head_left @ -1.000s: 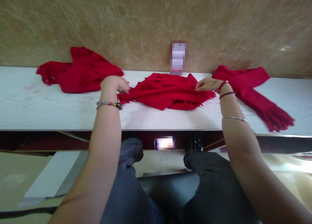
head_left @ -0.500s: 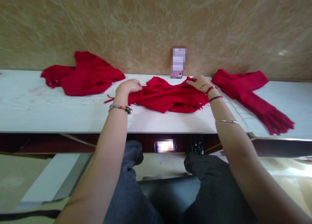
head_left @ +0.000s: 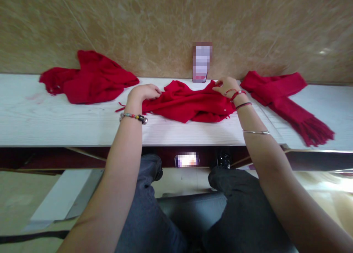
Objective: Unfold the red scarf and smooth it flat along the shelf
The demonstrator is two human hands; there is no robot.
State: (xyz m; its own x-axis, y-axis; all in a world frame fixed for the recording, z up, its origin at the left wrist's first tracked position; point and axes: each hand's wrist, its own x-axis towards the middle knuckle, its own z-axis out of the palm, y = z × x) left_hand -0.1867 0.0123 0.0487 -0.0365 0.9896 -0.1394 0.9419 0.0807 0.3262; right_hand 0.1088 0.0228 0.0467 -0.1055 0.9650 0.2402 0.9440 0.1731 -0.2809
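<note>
A crumpled red scarf [head_left: 190,104] lies in the middle of the white table [head_left: 68,120]. My left hand [head_left: 143,93] grips its left end, fingers curled down into the cloth, a beaded bracelet on the wrist. My right hand [head_left: 226,86] pinches the scarf's upper right edge near the wall, with red cords and a thin bangle on that arm. Loose fringe threads trail out on the table left of my left hand.
A second red scarf [head_left: 88,78] is heaped at the back left. A third fringed scarf [head_left: 284,98] stretches diagonally at the right, its tassels near the table's front edge. A blurred upright card [head_left: 202,62] leans on the marble wall. My knees are below the table.
Both hands moved inward along the middle scarf, bunching it shorter; the right hand shifted from its right end up to the back edge.
</note>
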